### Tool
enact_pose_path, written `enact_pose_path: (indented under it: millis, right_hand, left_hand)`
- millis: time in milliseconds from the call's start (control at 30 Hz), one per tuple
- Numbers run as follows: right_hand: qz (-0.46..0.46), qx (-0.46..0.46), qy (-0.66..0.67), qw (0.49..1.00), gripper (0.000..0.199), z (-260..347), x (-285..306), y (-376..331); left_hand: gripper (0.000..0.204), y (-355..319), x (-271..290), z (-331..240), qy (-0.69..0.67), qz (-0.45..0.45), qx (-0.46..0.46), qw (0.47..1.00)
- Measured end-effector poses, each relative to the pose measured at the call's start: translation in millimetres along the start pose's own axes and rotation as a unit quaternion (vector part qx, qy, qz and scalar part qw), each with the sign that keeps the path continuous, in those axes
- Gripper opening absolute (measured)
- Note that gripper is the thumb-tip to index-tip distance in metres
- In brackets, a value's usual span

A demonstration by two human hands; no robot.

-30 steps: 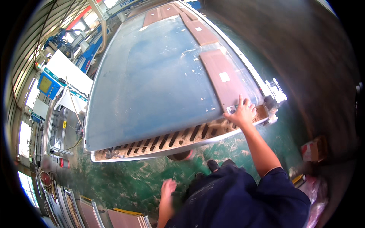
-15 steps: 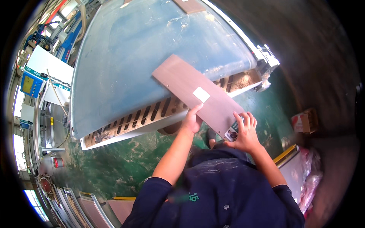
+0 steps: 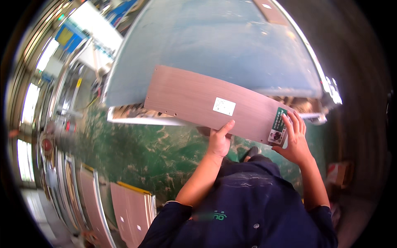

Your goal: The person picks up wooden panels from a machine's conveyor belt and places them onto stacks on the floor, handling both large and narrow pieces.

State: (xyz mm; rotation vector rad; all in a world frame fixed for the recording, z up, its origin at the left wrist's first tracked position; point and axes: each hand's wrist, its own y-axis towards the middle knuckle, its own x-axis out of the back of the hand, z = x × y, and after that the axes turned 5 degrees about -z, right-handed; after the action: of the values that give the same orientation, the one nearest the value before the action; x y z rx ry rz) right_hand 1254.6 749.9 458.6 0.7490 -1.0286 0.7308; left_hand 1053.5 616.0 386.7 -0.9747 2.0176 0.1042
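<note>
A long brown wood-grain panel (image 3: 190, 95) is held up in front of me, its left end a little higher than its right. Small drilled holes run along its lower left edge. A white label (image 3: 224, 106) sits near its middle, and a green and white sticker (image 3: 278, 125) lies at the right end. My left hand (image 3: 220, 140) grips the lower edge below the white label, thumb on the face and fingers hidden underneath. My right hand (image 3: 295, 138) is wrapped round the right end, with its fingers on the face beside the sticker.
Beyond the panel stretches a wide blue-grey conveyor belt (image 3: 186, 41), with a dusty tray along its near edge. Another brown panel (image 3: 271, 11) lies at its far right. Panels (image 3: 131, 211) stand at lower left. A cardboard box (image 3: 340, 173) is on the right.
The panel has swung closer to level, its far end moving left and its near end right with my right hand. My view has turned, showing more stacked panels at lower left.
</note>
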Motion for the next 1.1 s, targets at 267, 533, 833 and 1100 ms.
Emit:
enact_pose_path:
  millis: [267,533,833,1100]
  right_hand:
    - [-0.018,0.126,0.080,0.989,0.088,17,-32,55]
    - [-0.063,0.091,0.086,0.990,0.070,-21,-47,149]
    - [-0.141,-0.177,0.005,0.974,0.076,-162,-58,306]
    - [-0.066,-0.323,-0.102,0.939,0.097,-263,-31,445]
  left_hand:
    - [0.037,-33,30,-56,0.006,-0.108,-0.141,0.984]
    - [0.048,-63,105,-72,-0.037,-0.197,-0.222,0.954]
    - [0.047,-148,153,-65,0.114,-0.412,-0.272,0.862]
    - [0.044,-187,122,-26,0.181,-0.501,-0.246,0.809]
